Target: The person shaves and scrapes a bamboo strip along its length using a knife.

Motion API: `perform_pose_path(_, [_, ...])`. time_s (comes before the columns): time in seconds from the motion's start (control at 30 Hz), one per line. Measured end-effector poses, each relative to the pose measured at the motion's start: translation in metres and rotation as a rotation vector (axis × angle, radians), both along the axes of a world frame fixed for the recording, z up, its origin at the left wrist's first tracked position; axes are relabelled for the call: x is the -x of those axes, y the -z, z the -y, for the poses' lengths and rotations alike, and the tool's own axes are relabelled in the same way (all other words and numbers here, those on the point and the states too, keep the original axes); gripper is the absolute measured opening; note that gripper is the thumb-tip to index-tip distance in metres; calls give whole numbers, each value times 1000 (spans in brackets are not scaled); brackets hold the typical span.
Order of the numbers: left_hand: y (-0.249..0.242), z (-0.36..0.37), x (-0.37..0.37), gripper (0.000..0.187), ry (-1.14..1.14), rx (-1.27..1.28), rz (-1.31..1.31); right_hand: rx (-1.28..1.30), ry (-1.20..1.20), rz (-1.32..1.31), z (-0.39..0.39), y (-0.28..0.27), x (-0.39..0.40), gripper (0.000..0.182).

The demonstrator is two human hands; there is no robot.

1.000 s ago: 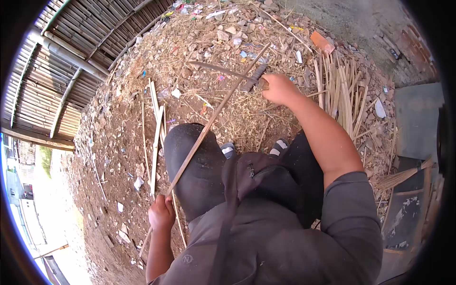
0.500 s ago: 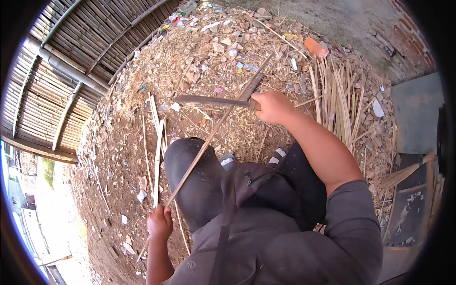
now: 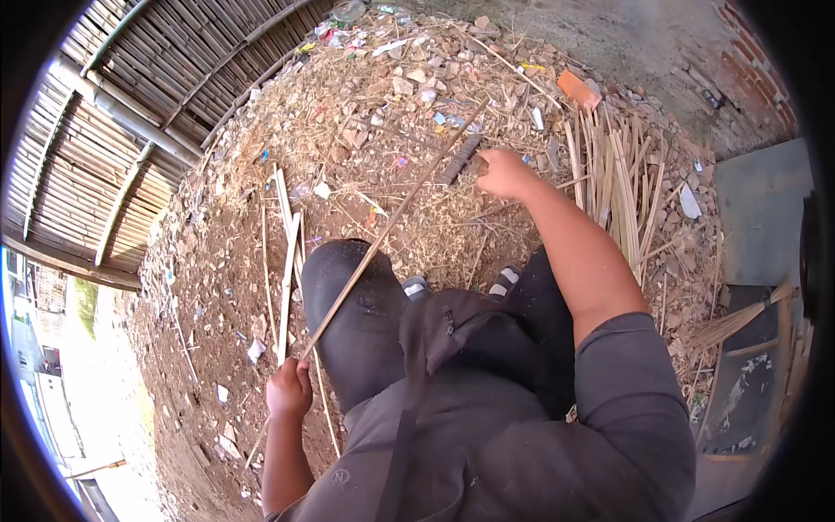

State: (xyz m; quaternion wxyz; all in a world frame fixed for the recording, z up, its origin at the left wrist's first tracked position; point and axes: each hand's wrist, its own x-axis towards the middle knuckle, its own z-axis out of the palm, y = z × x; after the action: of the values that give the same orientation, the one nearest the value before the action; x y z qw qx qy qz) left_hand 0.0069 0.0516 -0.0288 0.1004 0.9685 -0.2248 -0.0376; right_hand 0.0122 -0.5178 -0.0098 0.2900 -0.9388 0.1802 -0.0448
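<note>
My left hand (image 3: 290,388) is closed round the lower end of a long thin bamboo strip (image 3: 364,263). The strip slants up over my bent knee, its far end beside a dark wrapped block (image 3: 461,159). Past that block, my right hand (image 3: 504,173) is closed in a fist on a long-bladed knife. The knife's blade is smeared by motion and hardly visible now, and the fingers hide most of its handle. Split bamboo pieces (image 3: 289,287) lie on the ground left of my knee.
A pile of split bamboo strips (image 3: 622,178) lies to the right, with an orange brick piece (image 3: 578,89) beyond it. Stones and litter cover the ground. A bamboo fence (image 3: 200,78) stands at the upper left, a wall (image 3: 652,52) at the upper right.
My right hand has moved slightly right and up, and the knife blade no longer lies across the strip. The strip's far end has shifted left, off the wrapped block. My left hand has barely moved.
</note>
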Motion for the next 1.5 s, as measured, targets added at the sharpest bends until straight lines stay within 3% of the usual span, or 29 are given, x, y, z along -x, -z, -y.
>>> perform_pose_path(0.13, [-11, 1, -4, 36, 15, -10, -1, 115, -39, 24, -20, -22, 9, 28])
perform_pose_path(0.27, [-7, -4, -2, 38, 38, 4, 29, 144, -194, -148, -38, -36, 22, 25])
perform_pose_path(0.3, [-4, -5, 3, 38, 14, -5, -6, -82, 8, -11, -14, -5, 14, 25])
perform_pose_path(0.47, [-12, -1, -6, 37, 17, -13, -8, 138, -2, 38, 10, 5, 10, 29])
perform_pose_path(0.57, [-4, -10, -10, 35, 67, 38, 0, 270, -164, -55, -35, -43, 23, 29])
perform_pose_path(0.67, [6, -9, -7, 35, 73, 102, -44, -35, -39, 53, 5, 3, 9, 27])
perform_pose_path(0.7, [2, -5, -9, 36, 36, 79, -51, -37, -37, -72, 11, 6, -2, 26])
perform_pose_path(0.8, [-10, -5, -12, 35, 39, 48, -28, 88, -52, 118, -3, 9, -2, 26])
perform_pose_path(0.97, [-13, -9, -7, 34, 31, -18, 13, 361, -264, -37, -40, -40, 19, 26])
perform_pose_path(1.07, [2, -13, -3, 33, 15, 8, -8, -45, 12, -3, 15, 7, 0, 28])
perform_pose_path(1.2, [-3, -10, -9, 31, 45, 19, 7, 128, 0, 95, -5, -8, 10, 29])
perform_pose_path(1.33, [-5, -18, -13, 33, 79, 11, 55, 405, -227, -35, -35, -43, 21, 25])
perform_pose_path(1.37, [5, -23, -13, 34, 60, 3, 45, 107, -178, -101, -20, -29, 15, 24])
perform_pose_path(1.4, [7, -26, -10, 35, 45, -8, 32, -181, 23, -7, 2, 1, 5, 25])
perform_pose_path(1.5, [-12, -6, -15, 36, 41, -20, 35, 78, 60, 46, 10, -1, 2, 25])
